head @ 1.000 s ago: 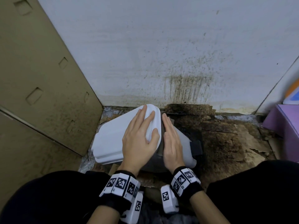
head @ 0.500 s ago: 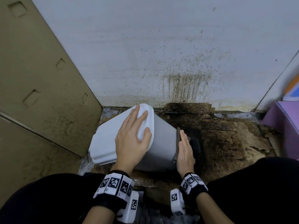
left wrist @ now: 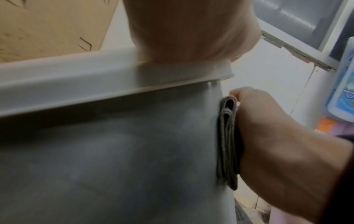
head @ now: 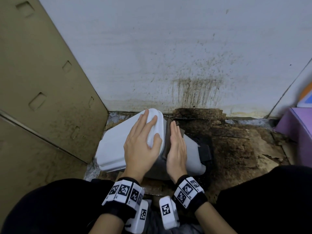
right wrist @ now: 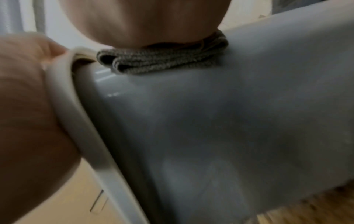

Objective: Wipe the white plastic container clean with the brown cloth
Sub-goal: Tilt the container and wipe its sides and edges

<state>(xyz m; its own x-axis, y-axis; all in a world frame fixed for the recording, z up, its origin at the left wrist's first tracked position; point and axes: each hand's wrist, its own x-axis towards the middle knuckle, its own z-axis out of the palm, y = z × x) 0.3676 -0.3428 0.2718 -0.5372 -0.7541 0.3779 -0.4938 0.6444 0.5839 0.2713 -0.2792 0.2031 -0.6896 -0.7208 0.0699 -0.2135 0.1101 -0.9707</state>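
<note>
the white plastic container (head: 116, 146) lies on its side on the stained floor (head: 236, 146), in the corner where the spattered wall (head: 168, 56) meets a cardboard panel (head: 42, 81) on the left; its lidded end points left and near, its base right. this attitude turns one long side wall upward, which is judged to be why it is laid down: the wall becomes a reachable wiping surface

the left hand (head: 141, 146) lies flat, fingers straight and spread, on the lid and its raised rim. it grips nothing; it presses down and toward the wall. the likely purpose is to brace the container so that it neither rolls nor slides under the wiping load

the right hand (head: 177, 149) stands on edge, fingers straight and together, just right of the rim. it presses the brown cloth (left wrist: 228, 142) flat against the upturned side wall; the fingers are not curled round the cloth. the wrist views show the cloth folded into several layers, held only by palm pressure. folding is judged to give a firm pad that spreads pressure evenly

the step in hand appears to be wiping the side wall close to the rim. the side toward the floor is hidden, so its condition cannot be told. a purple box (head: 297, 132) stands well apart on the right
</note>
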